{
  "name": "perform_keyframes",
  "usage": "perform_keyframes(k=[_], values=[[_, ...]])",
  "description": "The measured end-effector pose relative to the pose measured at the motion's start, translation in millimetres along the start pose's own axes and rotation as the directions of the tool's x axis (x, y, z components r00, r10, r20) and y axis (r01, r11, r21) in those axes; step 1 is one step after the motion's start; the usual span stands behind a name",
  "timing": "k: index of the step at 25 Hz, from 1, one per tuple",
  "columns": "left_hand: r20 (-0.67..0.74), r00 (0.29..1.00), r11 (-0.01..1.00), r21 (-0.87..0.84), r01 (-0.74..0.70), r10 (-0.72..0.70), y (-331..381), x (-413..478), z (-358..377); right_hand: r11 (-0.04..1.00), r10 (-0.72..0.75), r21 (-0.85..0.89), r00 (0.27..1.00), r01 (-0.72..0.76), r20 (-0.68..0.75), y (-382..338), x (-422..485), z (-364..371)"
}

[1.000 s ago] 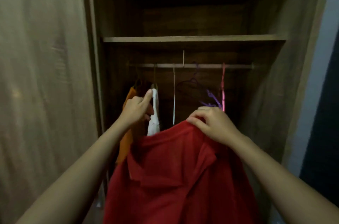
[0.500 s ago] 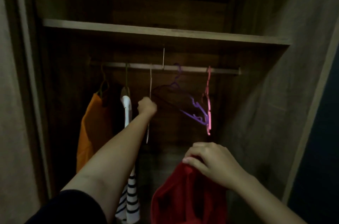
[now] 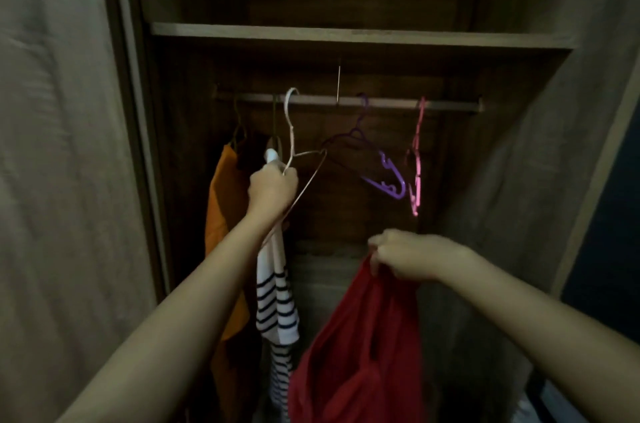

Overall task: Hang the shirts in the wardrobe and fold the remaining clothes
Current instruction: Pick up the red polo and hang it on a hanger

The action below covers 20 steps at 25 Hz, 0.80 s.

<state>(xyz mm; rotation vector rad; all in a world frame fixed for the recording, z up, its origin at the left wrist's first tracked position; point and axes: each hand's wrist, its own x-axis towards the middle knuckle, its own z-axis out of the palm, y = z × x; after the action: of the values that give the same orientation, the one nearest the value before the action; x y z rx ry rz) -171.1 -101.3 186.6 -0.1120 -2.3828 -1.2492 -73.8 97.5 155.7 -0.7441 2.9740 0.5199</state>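
The left hand (image 3: 273, 188) had its grip closed round the pale hanger (image 3: 292, 131) up by the rail (image 3: 381, 104) while the right hand (image 3: 412, 258) pinched the red shirt (image 3: 356, 353) hanging low before the wardrobe (image 3: 360, 37), so best, I judged, to lift the hook clear and bring it to the collar.

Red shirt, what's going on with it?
A person is getting a red shirt ready to hang. Their left hand grips a pale hanger whose hook is up at the rail, and their right hand pinches the shirt, which dangles below. An orange garment and a striped top hang at the left; a purple hanger and a pink hanger hang bare.
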Motion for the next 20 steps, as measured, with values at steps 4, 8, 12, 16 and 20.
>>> perform_keyframes(k=[4,8,12,16,20], values=[[-0.031,0.987,0.988,0.017,-0.155,0.156,-34,-54,-74,0.983,0.09,0.17,0.989,-0.07,-0.113,11,-6,-2],[0.161,0.956,0.938,-0.286,-0.194,0.246,-62,-100,-154,0.901,0.208,0.411,0.97,-0.139,-0.128,11,-11,-3],[0.221,0.926,0.94,-0.228,-0.255,0.305,-77,-130,-192,0.833,0.29,0.528,0.943,-0.164,-0.164,4,-9,-8],[0.282,0.873,0.917,-0.139,-0.373,0.397,-69,-136,-167,0.847,0.229,0.527,0.946,-0.078,-0.229,-32,-2,-35],[0.203,0.839,0.863,-0.088,-0.498,0.505,-67,-136,-101,0.869,0.049,0.479,0.943,0.123,-0.33,-85,4,-69]])
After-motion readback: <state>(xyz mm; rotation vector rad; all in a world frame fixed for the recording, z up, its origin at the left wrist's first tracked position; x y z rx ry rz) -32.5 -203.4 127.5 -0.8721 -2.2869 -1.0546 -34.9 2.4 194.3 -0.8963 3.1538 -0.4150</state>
